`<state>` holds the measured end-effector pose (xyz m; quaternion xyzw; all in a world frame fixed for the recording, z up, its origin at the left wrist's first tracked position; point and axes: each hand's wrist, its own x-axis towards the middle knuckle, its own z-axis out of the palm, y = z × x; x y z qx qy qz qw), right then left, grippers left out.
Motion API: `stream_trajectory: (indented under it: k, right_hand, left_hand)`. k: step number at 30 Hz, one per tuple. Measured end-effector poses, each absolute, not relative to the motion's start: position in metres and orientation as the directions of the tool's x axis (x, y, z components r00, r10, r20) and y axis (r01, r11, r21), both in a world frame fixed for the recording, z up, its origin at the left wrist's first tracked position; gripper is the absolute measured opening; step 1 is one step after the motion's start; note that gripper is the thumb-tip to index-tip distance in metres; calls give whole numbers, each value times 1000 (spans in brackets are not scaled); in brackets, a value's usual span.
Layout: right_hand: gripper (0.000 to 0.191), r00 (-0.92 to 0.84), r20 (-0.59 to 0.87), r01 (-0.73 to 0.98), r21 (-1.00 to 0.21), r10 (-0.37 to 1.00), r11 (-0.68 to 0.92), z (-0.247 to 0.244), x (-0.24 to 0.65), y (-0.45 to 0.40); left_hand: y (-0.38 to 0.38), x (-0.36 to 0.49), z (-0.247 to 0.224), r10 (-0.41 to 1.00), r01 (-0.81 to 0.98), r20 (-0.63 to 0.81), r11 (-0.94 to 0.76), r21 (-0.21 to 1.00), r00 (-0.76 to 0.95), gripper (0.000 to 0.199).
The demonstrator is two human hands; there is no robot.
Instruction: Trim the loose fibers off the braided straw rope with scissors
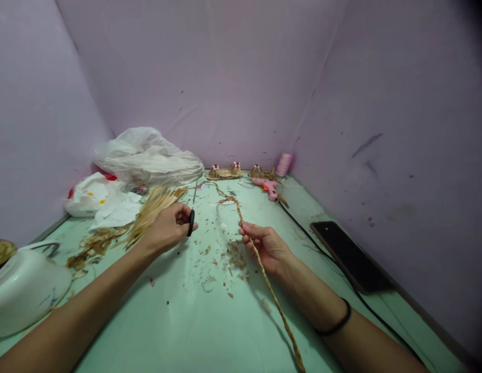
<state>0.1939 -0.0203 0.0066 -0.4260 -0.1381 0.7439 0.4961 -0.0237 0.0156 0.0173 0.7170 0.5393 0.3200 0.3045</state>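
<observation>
My left hand is closed around the black handle of a pair of scissors, whose thin blades point away from me. To its left lies a bundle of dry, pale straw strips. A long twisted or braided straw cord runs from the back of the table toward me. Between thumb and fingertips, my right hand pinches it partway along. The cord's far end curls on the table near the scissor tips, apart from the left hand.
At the back stand small woven straw pieces, a pink thread spool and a pink glue gun. Its black cable passes a phone at right. Plastic bags and a white bowl-like container are on the left. Straw scraps litter the middle.
</observation>
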Motion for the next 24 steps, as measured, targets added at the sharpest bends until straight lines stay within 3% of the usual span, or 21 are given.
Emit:
stream_trajectory:
  k: [3, 9, 13, 15, 17, 19, 21, 24]
  right_hand:
    - [9, -133, -500, -636, -619, 855, -461, 8, 195, -19]
    - [10, -105, -487, -637, -637, 867, -435, 8, 195, -16]
    - [9, -92, -493, -638, -638, 865, -431, 8, 195, -16]
    - [10, -90, -498, -637, -637, 862, -435, 7, 195, -17]
    - [11, -82, -510, -637, -634, 856, -438, 6, 195, -17]
    - [10, -80, -517, -638, -631, 852, -442, 5, 194, -17]
    - [9, -86, -515, -638, -629, 853, -445, 4, 194, -16]
    - [10, -100, -512, -637, -626, 853, -450, 3, 194, -16]
  left_hand:
    - [12, -20, 8, 945, 570, 282, -326, 754, 166, 22]
    - [3, -14, -4, 908, 626, 379, -403, 668, 180, 18]
    - [-4, -10, -6, 892, 820, 343, -421, 387, 296, 10]
    - [-8, -7, -8, 866, 856, 292, -472, 210, 406, 9]
    - [-11, -3, -9, 854, 867, 279, -484, 118, 438, 10]
    - [-12, 0, -11, 876, 892, 293, -434, 130, 383, 9]
    - [-12, 1, -11, 901, 904, 320, -369, 216, 291, 14]
    - [-11, 1, -14, 889, 861, 391, -379, 339, 237, 40]
